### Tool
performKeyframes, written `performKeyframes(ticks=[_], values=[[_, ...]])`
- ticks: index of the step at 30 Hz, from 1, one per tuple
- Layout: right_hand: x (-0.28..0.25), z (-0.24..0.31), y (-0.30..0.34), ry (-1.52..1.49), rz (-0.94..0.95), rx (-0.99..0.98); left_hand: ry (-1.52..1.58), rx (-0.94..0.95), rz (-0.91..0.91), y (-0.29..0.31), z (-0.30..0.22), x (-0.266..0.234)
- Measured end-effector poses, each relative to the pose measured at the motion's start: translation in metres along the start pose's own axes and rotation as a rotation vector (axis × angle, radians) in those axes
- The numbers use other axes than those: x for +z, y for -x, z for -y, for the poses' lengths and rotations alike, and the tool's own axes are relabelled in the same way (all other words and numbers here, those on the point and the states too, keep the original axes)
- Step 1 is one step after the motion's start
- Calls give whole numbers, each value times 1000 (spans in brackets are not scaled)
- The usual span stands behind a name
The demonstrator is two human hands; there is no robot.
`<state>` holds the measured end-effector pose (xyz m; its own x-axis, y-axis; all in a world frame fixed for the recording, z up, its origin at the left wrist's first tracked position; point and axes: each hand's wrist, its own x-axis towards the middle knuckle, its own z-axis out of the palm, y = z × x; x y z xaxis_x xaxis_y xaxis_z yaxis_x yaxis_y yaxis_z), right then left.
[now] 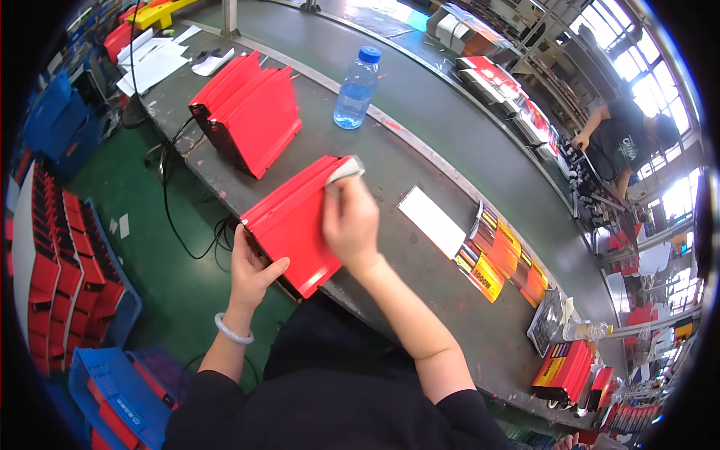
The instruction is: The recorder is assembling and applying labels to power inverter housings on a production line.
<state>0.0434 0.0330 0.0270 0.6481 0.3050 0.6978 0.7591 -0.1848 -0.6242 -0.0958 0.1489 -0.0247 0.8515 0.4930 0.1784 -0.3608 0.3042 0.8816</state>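
Far left, we note stacked red casings (67,277) by the bench, probably kept low to spare the working surface. Farther along, a pair of red casings (259,124) stands on end near the bench's (386,277) near edge, close together, we suppose to save room.

Left hand (251,271): grasping the held casing (292,229) at its left end, thumb over the lower corner; we judge this steadies it. The casing lies slanted at the bench's near edge; whether that edge bears its weight we cannot tell. Right hand (351,225): blurred, fingers closed on a white piece (345,171) at the casing's far upper corner; cloth or paper, we cannot say.

Just beyond stands a capped water bottle (356,90), upright, near the metal rail (420,146); we'd mind it on any far-side swing. Rightward, bare bench, then a white card (433,223) and printed labels (491,255), laid flat, likely for easy reach. Most open room: between casing and card.
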Motion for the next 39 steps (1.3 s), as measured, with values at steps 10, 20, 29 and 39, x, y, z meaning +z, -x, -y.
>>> performKeyframes(ticks=[10,20,29,39], values=[[2,-72,-37,132,71,-29,160,-103,-223,-15,1,-17],[-30,-29,-25,35,168,142,87,-42,-203,-13,-17,-23],[-65,75,96,38,329,199,-307,63,-81,25,-16,51],[-128,45,124,-103,-254,372,-468,343,562,50,9,111]])
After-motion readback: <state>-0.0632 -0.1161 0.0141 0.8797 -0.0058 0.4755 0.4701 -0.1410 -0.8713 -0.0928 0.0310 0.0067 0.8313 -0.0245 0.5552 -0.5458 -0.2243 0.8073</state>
